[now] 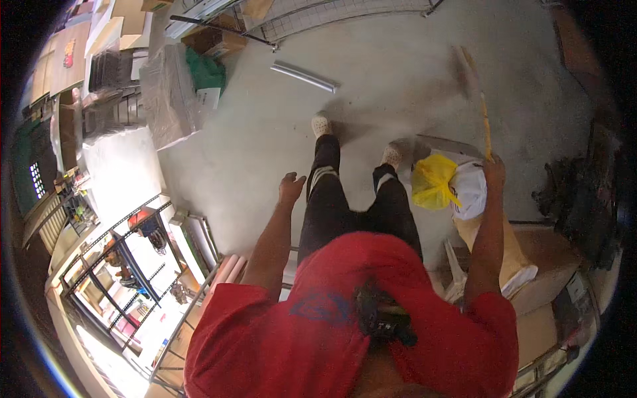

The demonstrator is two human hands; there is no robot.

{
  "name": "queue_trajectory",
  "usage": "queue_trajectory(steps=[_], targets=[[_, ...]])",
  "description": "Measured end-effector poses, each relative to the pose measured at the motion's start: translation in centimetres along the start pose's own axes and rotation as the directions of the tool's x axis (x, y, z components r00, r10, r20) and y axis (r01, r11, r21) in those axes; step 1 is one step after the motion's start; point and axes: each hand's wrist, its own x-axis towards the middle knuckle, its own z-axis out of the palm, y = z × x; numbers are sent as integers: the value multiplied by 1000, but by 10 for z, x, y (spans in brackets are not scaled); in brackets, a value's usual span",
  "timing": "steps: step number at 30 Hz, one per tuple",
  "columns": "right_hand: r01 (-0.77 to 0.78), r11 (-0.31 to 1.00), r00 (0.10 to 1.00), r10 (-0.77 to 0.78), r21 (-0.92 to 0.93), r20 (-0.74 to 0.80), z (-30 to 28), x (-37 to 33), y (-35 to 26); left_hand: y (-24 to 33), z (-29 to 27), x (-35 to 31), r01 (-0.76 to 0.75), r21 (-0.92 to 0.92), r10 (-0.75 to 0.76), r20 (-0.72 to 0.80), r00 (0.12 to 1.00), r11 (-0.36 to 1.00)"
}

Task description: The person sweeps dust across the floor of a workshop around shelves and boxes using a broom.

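My right hand (pixel 494 171) is closed around a long yellow stick (pixel 487 126) that reaches away over the floor. The stick's far end is smeared by motion and looks like a broom head. Close beside that hand are a knotted yellow plastic bag (pixel 434 180) and a white plastic bag (pixel 470 189); I cannot tell whether the hand touches the white one. A flat-edged box (pixel 451 144) shows partly behind the bags. My left hand (pixel 290 187) hangs at my left side, holding nothing, its fingers loosely bent and apart.
A silvery metal strip (pixel 304 76) lies on the grey floor (pixel 398 79) ahead. Plastic-wrapped cartons (pixel 169 96) and a green bag (pixel 204 69) stand at the left. A black metal rack (pixel 123 265) is at lower left. Dark clutter (pixel 574 192) and a cardboard box (pixel 547 255) line the right.
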Motion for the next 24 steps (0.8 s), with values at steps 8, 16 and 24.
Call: queue_trajectory(steps=[8,16,24], targets=[[-262,956,963,250,130,105,113,77,19,32,32,260,-182,283,189,3,982,942],[-245,960,933,194,137,304,163,-80,-190,56,91,446,59,87,-41,-191,981,994],[-733,581,661,486,354,572,103,-149,-212,24,123,581,222,-193,-262,-215,941,956]])
